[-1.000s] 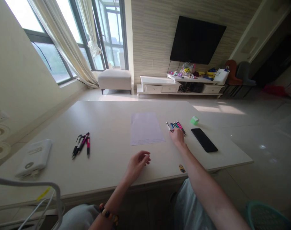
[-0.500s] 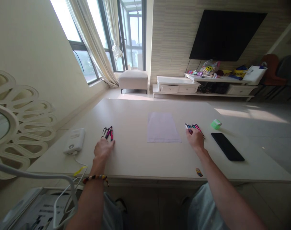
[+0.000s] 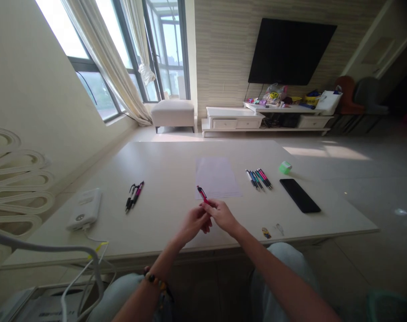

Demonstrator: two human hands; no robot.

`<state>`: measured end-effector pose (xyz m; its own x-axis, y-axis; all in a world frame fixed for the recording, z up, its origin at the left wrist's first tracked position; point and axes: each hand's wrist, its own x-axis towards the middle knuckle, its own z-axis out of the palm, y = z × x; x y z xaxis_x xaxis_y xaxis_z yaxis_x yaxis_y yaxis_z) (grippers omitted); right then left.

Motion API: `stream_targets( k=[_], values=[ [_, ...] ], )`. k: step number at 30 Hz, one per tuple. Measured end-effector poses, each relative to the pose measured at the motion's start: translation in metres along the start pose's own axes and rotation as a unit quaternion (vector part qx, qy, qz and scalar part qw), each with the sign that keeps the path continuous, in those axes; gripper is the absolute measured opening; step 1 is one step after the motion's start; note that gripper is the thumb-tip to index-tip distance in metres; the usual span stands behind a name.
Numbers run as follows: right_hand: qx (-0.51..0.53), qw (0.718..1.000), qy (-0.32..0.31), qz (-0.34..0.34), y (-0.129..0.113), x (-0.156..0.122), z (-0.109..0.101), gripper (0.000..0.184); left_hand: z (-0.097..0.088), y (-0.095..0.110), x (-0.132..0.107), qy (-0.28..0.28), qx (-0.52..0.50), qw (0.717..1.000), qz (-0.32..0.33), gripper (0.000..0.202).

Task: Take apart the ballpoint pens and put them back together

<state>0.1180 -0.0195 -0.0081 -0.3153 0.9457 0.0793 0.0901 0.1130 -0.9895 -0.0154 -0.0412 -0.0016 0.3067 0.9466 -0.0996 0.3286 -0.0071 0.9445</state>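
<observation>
Right, here's the action, high over a pale, smooth table (image 3: 166,179): the right hand (image 3: 222,216) has a narrow, closed grip on a slim, glossy pink-red pen (image 3: 202,194), fingers wrapped around its lower end. The pen sits in the air just off the near edge of a thin white sheet of paper (image 3: 216,176), its long axis tilted up and to the left, pointing away from the person, with a dark end at the top. Tucked right up against it, the left hand (image 3: 193,225) curls in with a beaded bracelet (image 3: 155,281) at the wrist, though you can't tell whether it's actually holding the pen. Off to the right of the paper, a neat fan of slender metallic pens (image 3: 258,179) lies on the table, tips toward the person, next to a flat, black, glossy phone (image 3: 300,195) and a little green cube (image 3: 285,167). Over on the left, a tight cluster of black and pink pens (image 3: 134,196) lies angled beside a rounded white power bank (image 3: 83,209), with a thin white cable (image 3: 94,241) trailing from it. Down near the table's front edge, there's a small cartoon sticker (image 3: 266,232).
</observation>
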Motion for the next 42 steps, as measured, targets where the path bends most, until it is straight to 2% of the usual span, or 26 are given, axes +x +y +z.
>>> stream_targets(
  k=[1,2,4,5,6,8,11,13,16,19,22,24,26,31,34,38,42],
  values=[
    [-0.025,0.999,0.035,-0.008,0.0,0.001,-0.003,0.041,0.003,0.0,0.0,0.051,0.079,0.995,0.018,0.038],
    [-0.053,0.996,0.066,-0.014,0.0,0.002,-0.007,0.039,0.004,0.0,0.001,0.114,0.162,0.979,0.051,0.034],
    [-0.095,0.993,0.068,-0.018,-0.001,0.004,-0.019,0.037,0.001,0.001,0.002,0.218,0.309,0.913,0.152,0.028],
    [-0.101,0.994,0.037,-0.018,-0.002,0.004,-0.025,0.037,-0.002,0.001,0.002,0.232,0.361,0.88,0.206,0.032],
    [-0.095,0.995,-0.007,-0.015,-0.004,0.004,-0.03,0.037,-0.005,0.002,0.003,0.22,0.399,0.854,0.249,0.036],
    [-0.058,0.993,-0.101,0.015,-0.007,0.001,-0.038,0.041,-0.01,0.003,0.004,0.159,0.446,0.831,0.291,0.031],
    [0.014,0.977,-0.182,0.11,-0.011,-0.003,-0.044,0.05,-0.015,0.003,0.005,0.107,0.465,0.833,0.279,0.023],
    [0.066,0.967,-0.192,0.153,-0.012,-0.004,-0.046,0.054,-0.018,0.002,0.005,0.112,0.468,0.836,0.264,0.02],
    [0.132,0.961,-0.18,0.166,-0.01,-0.005,-0.043,0.047,-0.019,0.002,0.004,0.12,0.47,0.835,0.258,0.02],
    [0.104,0.975,-0.153,0.126,-0.007,-0.008,-0.036,0.043,-0.019,0.003,0.002,0.114,0.47,0.839,0.251,0.023],
    [-0.065,0.994,-0.088,-0.011,-0.007,-0.015,-0.03,0.04,-0.022,0.004,-0.001,0.087,0.449,0.858,0.235,0.027],
    [-0.184,0.977,-0.046,-0.101,-0.008,-0.019,-0.028,0.034,-0.026,0.002,-0.003,0.061,0.429,0.874,0.219,0.03],
    [-0.237,0.962,-0.028,-0.132,-0.008,-0.02,-0.026,0.031,-0.029,0.001,-0.004,0.056,0.42,0.881,0.21,0.031],
    [-0.149,0.987,-0.058,-0.027,-0.008,-0.015,-0.023,0.05,-0.032,-0.001,-0.004,0.083,0.429,0.87,0.226,0.027],
    [-0.113,0.993,-0.011,-0.042,-0.008,-0.011,-0.025,0.037,-0.03,-0.001,-0.004,0.103,0.429,0.869,0.224,0.026],
    [-0.066,0.997,-0.036,0.013,-0.004,-0.009,-0.028,0.039,-0.031,-0.001,-0.002,0.122,0.433,0.866,0.217,0.023],
    [-0.029,1.0,-0.011,0.0,0.0,-0.008,-0.027,0.034,-0.031,-0.003,-0.001,0.122,0.445,0.861,0.211,0.023]
  ],
)
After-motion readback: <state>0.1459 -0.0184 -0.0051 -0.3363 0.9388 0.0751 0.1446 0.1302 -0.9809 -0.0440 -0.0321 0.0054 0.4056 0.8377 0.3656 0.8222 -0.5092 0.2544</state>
